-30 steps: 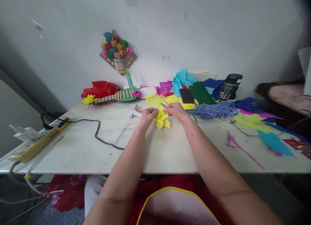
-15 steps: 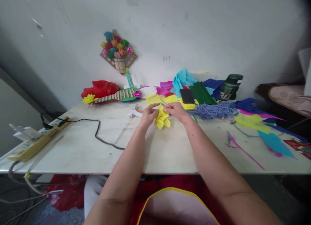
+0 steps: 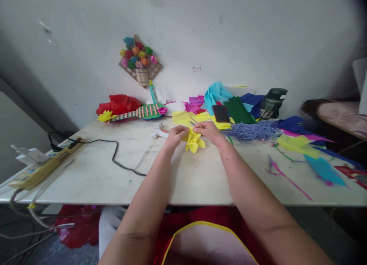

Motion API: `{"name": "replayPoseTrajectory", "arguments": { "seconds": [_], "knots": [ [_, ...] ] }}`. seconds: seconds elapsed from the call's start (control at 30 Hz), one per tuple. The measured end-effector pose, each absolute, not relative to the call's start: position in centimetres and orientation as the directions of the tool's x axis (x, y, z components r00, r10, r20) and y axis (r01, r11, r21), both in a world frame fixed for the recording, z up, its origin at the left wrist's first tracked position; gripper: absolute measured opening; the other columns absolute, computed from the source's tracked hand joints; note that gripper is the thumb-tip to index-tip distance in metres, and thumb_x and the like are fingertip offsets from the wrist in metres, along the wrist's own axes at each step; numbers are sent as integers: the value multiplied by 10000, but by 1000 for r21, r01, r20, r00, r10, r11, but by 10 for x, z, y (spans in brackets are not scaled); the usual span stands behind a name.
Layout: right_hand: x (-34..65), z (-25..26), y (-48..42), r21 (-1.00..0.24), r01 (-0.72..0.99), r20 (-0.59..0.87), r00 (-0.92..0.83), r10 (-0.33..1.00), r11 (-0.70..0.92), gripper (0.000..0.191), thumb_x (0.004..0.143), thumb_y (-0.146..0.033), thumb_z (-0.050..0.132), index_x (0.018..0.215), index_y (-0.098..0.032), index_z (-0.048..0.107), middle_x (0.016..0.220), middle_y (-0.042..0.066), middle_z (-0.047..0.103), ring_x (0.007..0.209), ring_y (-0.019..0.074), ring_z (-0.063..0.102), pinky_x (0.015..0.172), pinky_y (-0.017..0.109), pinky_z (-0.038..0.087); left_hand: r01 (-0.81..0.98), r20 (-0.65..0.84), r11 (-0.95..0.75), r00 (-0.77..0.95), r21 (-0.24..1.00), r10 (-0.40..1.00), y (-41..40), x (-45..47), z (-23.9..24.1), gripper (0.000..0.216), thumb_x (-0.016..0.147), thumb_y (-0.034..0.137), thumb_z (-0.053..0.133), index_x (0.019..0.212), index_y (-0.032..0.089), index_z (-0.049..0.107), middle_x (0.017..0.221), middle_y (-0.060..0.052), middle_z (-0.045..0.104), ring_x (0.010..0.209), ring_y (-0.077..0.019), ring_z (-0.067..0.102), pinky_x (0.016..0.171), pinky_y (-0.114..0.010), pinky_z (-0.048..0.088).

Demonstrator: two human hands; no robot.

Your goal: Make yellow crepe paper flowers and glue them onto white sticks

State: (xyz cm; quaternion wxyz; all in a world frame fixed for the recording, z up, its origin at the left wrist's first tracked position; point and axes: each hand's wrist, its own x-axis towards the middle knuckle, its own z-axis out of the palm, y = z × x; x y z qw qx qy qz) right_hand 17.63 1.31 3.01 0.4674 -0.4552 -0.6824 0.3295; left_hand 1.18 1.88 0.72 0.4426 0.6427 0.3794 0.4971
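Note:
A yellow paper flower point(image 3: 194, 141) hangs petals-down between my hands above the table. My left hand point(image 3: 177, 136) pinches its upper left edge between thumb and fingers. My right hand point(image 3: 208, 130) has its fingers closed on the flower's upper right side. Just behind the flower, the tips of what look like scissors point(image 3: 193, 122) show near the yellow paper sheets point(image 3: 183, 117). To the left of my left hand lies a white glue gun point(image 3: 159, 133), partly covered by that hand.
A black cable point(image 3: 116, 154) runs from the power strip point(image 3: 46, 164) across the left. Behind are a green paper lute-shaped craft point(image 3: 143, 112), a phone point(image 3: 221, 113), blue-grey stems point(image 3: 252, 131) and a dark jar point(image 3: 273, 103). Paper scraps point(image 3: 327, 169) lie at right.
The yellow flower has tilted and shifted slightly right and down. My left fingers have drawn closer together at its edge, and my right hand has barely moved.

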Motion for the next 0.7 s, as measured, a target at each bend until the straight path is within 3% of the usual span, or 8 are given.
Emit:
{"name": "replayPoseTrajectory", "arguments": {
  "seconds": [0.37, 0.57, 0.7],
  "knots": [
    [176, 29, 15, -875, 287, 354, -167, 920, 389, 216, 631, -345, 551, 606, -134, 586, 522, -50, 379, 531, 79, 331, 515, 223, 268, 12, 286, -293, 173, 956, 942, 24, 12, 3, 209, 581, 279, 617, 717, 121, 593, 603, -10, 575, 543, -101, 504, 516, -214, 364],
    [182, 28, 18, -888, 281, 338, -135, 931, 363, 314, 599, -306, 577, 859, -141, 640, 560, -52, 434, 534, 83, 360, 530, 222, 300, -7, 331, -334, 151, 943, 931, 23, 10, 4, 208, 598, 288, 623, 727, 127, 597, 640, -17, 594, 584, -103, 521, 559, -217, 389],
    [184, 27, 20, -895, 282, 314, -151, 937, 346, 258, 577, -307, 607, 766, -135, 639, 584, -37, 473, 575, 90, 402, 557, 221, 322, -40, 353, -351, 180, 935, 918, 22, 9, 5, 230, 595, 296, 647, 740, 126, 593, 653, -12, 598, 602, -102, 530, 591, -220, 398]
  ]
}}
